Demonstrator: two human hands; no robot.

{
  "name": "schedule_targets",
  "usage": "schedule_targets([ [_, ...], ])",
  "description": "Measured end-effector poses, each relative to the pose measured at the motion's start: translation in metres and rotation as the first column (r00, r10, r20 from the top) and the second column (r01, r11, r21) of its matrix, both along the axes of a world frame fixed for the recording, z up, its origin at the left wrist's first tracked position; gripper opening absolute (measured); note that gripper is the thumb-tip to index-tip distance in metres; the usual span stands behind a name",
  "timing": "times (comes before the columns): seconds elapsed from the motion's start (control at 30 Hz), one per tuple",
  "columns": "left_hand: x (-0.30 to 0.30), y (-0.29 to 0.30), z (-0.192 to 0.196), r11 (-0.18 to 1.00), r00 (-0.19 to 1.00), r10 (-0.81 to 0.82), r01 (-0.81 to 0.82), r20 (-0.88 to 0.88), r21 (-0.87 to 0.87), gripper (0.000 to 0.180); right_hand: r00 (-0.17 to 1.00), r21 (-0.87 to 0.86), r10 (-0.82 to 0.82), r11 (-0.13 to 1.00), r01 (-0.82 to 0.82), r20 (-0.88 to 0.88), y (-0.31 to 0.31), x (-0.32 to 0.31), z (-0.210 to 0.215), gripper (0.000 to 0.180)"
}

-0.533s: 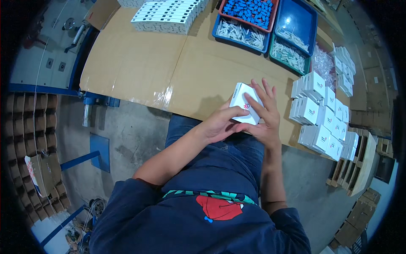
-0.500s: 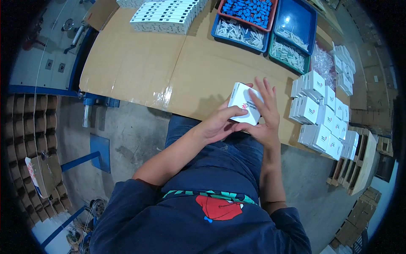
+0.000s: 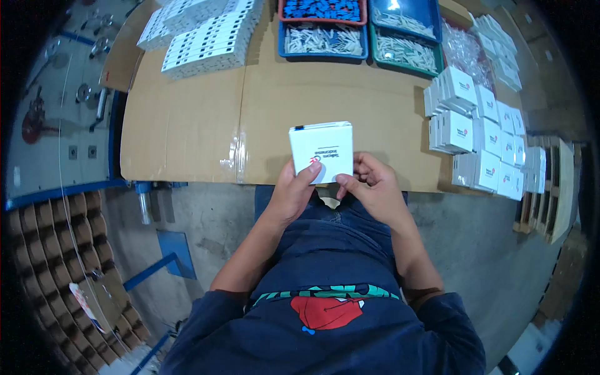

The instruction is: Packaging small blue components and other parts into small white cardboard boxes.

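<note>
A small flat white box (image 3: 334, 139) with a printed front is held up over the near edge of the cardboard-covered table (image 3: 187, 119). My left hand (image 3: 291, 192) grips its lower left side, the thumb lying across the front and the other fingers hidden behind. At the lower right corner, my right hand (image 3: 379, 191) pinches the box between thumb and curled fingers. A dark mark shows on the box's top left edge, where thin layers are visible.
Stacked white boxes (image 3: 487, 134) stand at the table's right. Trays of white pieces (image 3: 324, 57) and blue pieces (image 3: 322, 24) sit at the back, near crumpled clear plastic (image 3: 465, 53). Rows of white cartons (image 3: 206, 53) occupy the far left. A wooden pallet (image 3: 556, 187) is beyond the right edge.
The box has turned from a tilt to nearly straight. My right hand's spread fingers have come off its face and now pinch the lower right corner. The whole view has shifted.
</note>
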State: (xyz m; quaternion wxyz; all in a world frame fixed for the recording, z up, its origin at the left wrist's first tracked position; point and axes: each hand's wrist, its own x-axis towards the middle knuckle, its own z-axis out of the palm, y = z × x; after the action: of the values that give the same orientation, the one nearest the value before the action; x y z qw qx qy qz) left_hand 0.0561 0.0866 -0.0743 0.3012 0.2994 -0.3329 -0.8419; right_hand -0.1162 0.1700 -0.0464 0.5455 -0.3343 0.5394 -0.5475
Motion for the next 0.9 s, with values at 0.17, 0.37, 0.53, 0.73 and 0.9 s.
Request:
schedule_targets([
  [0.17, 0.011, -0.004, -0.004, 1.000, 0.998, 0.002, 0.000, -0.065, 0.024, 0.047, 0.998, -0.030, 0.035, 0.999, -0.036, -0.050, 0.004, 0.008, 0.001, 0.030],
  [0.37, 0.026, -0.018, -0.005, 0.996, 0.996, -0.078, 0.077, -0.031, -0.049, 0.052, 0.930, -0.163, -0.040, 0.986, -0.021, -0.365, 0.009, 0.007, 0.003, 0.035],
  [0.53, 0.021, -0.019, -0.006, 0.993, 0.999, -0.050, 0.049, -0.005, -0.104, 0.064, 0.758, -0.319, -0.157, 0.945, -0.070, -0.633, 0.010, 0.012, 0.005, 0.044],
  [0.73, 0.019, -0.017, 0.007, 0.981, 0.980, -0.193, 0.192, -0.041, -0.019, 0.087, 0.765, -0.336, -0.171, 0.940, -0.063, -0.621, 0.005, 0.015, 0.019, 0.051],
  [0.9, 0.027, -0.016, -0.011, 0.982, 0.984, -0.178, 0.178, 0.002, -0.070, 0.085, 0.671, -0.311, -0.154, 0.943, -0.120, -0.726, 0.003, 0.020, 0.018, 0.059],
])
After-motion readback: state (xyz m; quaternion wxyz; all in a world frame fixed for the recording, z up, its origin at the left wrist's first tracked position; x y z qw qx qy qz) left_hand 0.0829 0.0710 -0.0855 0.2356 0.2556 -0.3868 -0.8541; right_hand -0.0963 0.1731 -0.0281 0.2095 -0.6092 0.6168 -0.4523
